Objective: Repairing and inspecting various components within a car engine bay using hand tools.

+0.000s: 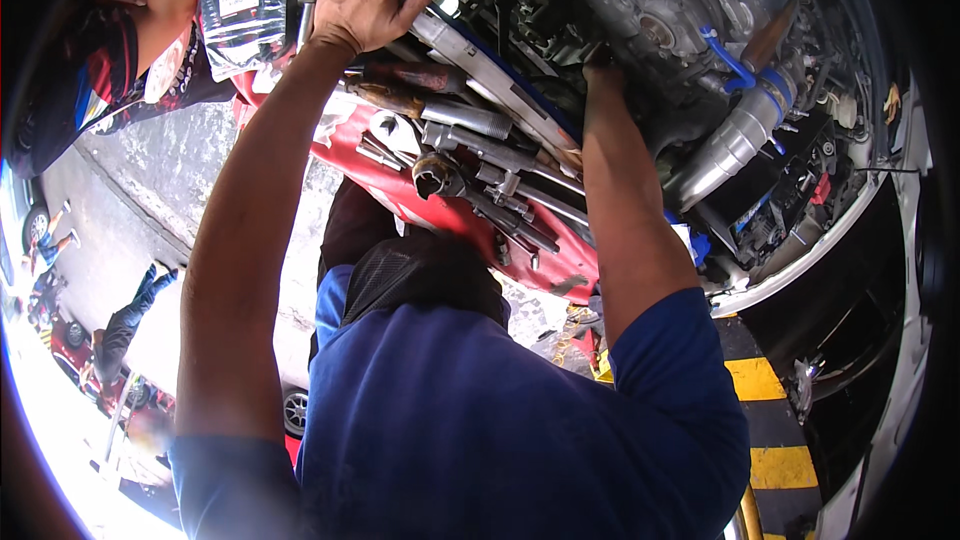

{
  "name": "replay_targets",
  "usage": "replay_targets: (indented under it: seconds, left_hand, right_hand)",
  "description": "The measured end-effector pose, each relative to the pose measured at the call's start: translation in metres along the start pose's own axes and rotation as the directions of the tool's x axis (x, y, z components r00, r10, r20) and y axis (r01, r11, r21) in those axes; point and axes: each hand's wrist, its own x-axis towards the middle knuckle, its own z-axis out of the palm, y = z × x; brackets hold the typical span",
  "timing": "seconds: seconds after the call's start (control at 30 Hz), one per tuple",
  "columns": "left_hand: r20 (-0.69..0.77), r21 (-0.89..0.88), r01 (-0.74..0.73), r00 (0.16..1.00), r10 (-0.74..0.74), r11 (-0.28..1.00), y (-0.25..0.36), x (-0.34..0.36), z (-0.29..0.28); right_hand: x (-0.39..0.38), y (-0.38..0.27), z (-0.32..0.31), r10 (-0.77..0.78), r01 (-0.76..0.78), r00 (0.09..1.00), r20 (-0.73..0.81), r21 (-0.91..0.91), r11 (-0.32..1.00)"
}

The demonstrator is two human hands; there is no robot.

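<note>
My left hand [368, 2] lies over the front edge of an open engine bay, thumb held apart and fingers bent over the far side. Beside it runs a long silver metal bar [490, 70]. My right hand [601, 62] reaches down between the bar and the engine [665, 15]; its fingers are in shadow and mostly hidden. Below the bar, hand tools lie on a red cover [380, 175]: screwdrivers with worn handles [405, 75], a ratchet with a round head [436, 176], sockets and extension bars [490, 145].
A plastic-wrapped black part [245, 5] sits at the upper left, near another person's arm [170, 15]. A silver pipe with a blue clamp [735, 145] and a black battery [790, 175] are at the right. A yellow-and-black striped floor marking [755, 380] shows below.
</note>
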Motion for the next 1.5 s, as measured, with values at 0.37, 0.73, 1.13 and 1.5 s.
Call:
replay_targets:
  seconds: [0.37, 0.73, 1.13, 1.5]
  left_hand:
    - [0.018, -0.006, 0.012, 1.000, -0.012, 1.000, 0.000, 0.001, 0.003]
    - [0.083, 0.081, 0.074, 0.993, -0.081, 0.994, -0.018, -0.027, -0.024]
    - [0.076, 0.082, 0.071, 0.994, -0.078, 0.994, -0.022, -0.028, -0.011]
    - [0.033, 0.018, 0.048, 0.998, -0.049, 0.999, -0.012, -0.012, -0.001]
  right_hand:
    - [0.002, -0.009, 0.013, 0.100, -0.116, 0.993, 0.061, 0.396, 0.911]
    - [-0.082, -0.068, -0.050, 0.119, -0.118, 0.992, 0.052, 0.748, 0.653]
    - [-0.038, -0.037, -0.056, 0.169, -0.226, 0.968, 0.187, 0.942, 0.250]
    - [0.010, -0.056, -0.015, 0.288, -0.472, 0.832, 0.475, 0.877, -0.083]
